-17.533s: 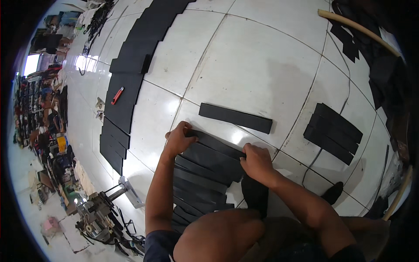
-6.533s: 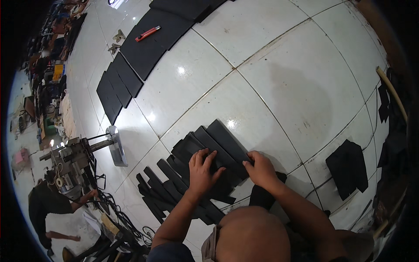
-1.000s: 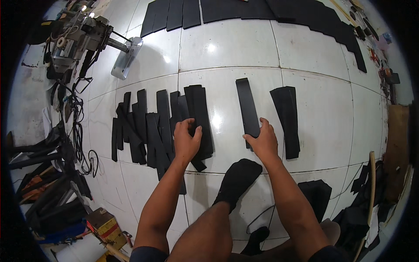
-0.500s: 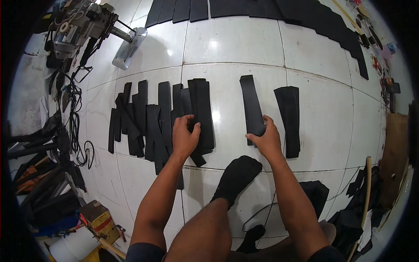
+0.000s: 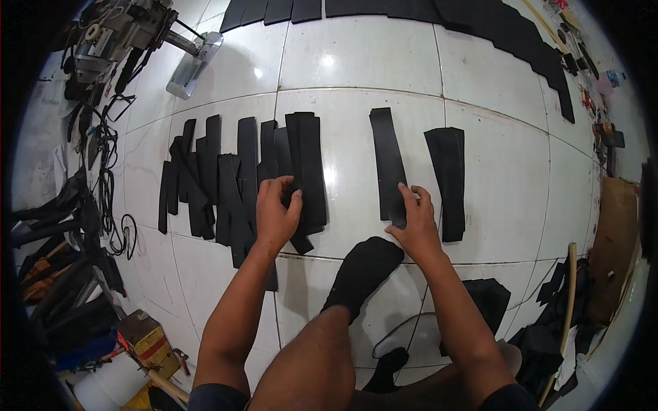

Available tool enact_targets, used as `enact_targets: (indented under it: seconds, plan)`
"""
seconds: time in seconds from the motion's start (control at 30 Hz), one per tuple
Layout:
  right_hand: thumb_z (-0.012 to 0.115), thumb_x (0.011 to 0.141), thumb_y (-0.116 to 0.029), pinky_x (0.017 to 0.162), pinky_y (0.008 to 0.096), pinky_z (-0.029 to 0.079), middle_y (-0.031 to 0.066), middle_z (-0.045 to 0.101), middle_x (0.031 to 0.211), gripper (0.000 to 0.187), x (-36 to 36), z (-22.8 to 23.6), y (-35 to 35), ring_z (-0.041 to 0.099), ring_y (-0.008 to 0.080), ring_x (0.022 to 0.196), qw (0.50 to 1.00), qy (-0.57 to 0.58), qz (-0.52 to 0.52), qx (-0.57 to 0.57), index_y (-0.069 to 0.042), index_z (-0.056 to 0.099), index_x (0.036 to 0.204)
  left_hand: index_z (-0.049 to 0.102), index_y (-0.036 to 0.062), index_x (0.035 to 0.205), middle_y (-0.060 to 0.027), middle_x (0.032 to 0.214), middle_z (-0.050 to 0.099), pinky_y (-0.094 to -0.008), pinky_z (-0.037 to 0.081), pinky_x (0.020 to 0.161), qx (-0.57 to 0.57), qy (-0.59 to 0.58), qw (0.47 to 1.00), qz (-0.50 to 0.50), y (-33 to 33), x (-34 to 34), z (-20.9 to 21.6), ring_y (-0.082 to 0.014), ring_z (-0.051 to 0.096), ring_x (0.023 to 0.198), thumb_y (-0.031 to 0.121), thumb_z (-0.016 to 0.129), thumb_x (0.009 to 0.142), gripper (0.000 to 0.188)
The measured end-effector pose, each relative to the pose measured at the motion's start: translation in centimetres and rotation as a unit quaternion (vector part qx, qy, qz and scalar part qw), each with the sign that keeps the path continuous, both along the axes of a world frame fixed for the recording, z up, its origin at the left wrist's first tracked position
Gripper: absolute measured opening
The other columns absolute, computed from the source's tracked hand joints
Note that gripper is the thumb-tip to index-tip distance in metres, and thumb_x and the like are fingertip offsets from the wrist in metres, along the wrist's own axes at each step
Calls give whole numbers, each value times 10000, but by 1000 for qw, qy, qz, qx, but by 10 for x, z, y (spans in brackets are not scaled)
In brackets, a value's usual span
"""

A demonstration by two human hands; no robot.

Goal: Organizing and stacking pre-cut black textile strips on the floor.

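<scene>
Many black strips of flat material lie on the white tiled floor. My left hand [image 5: 277, 214] rests over a loose cluster of strips [image 5: 228, 188], its curved fingers and thumb apart, next to a neat upright pile of black strips [image 5: 312, 171]. My right hand [image 5: 418, 222] is at the near end of a single wide black strip [image 5: 389, 161]. Its thumb and fingers are spread at the strip's edge, with the strip lying flat. Farther right lies another small stack of black strips [image 5: 449, 181], fanned at its far end.
A machine with a metal plate [image 5: 195, 65] stands at the far left, cables [image 5: 108, 198] beside it. Long rows of black pieces [image 5: 411, 8] span the far side. My socked foot [image 5: 367, 270] is between my arms. A yellow box [image 5: 145, 340] stands at lower left, a wooden stick [image 5: 569, 315] at lower right.
My right hand has loosened from the wide strip and slid slightly nearer, its fingers now wider apart. The whole view has shifted a little; the left hand stays over the strips.
</scene>
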State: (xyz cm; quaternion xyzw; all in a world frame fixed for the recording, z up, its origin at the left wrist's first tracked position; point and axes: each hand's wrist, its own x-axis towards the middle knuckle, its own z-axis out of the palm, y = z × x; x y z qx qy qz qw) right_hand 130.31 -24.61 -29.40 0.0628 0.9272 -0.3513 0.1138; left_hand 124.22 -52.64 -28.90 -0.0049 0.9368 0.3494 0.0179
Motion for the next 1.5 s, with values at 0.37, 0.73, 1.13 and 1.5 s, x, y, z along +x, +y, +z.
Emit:
enact_targets:
  seconds: [0.37,0.73,1.13,1.5]
  plan:
    - [707,768,-81,1008,408,451,211,437,1352,613,8,-14,7,477,369,1207,996,66,61,17,-12,484,1335,613,7,1129,-137,1059,561,-347,476,851,-3,-19,999,-33,9,-2,3,-258,584,965,116,652,858,295]
    - [658,822,-125,1035,427,421,256,450,1364,553,13,-18,6,472,391,1237,994,78,65,30,22,495,1330,609,6,1143,-139,1076,552,-351,477,856,5,-24,999,-47,10,-4,-1,-254,584,974,121,651,863,305]
    - [511,955,-131,869,400,520,239,639,1083,339,13,-17,23,652,344,946,984,178,-4,-4,35,541,1250,629,29,1074,-130,989,556,-359,479,739,45,56,992,-100,36,3,7,-263,576,833,99,666,828,258]
    - [343,1030,-171,715,332,542,172,614,1058,382,3,35,3,631,195,823,890,209,-250,-317,93,451,1284,583,30,1250,-61,1061,628,-298,444,847,384,-385,835,-86,97,1,15,-143,567,933,436,432,1009,496]
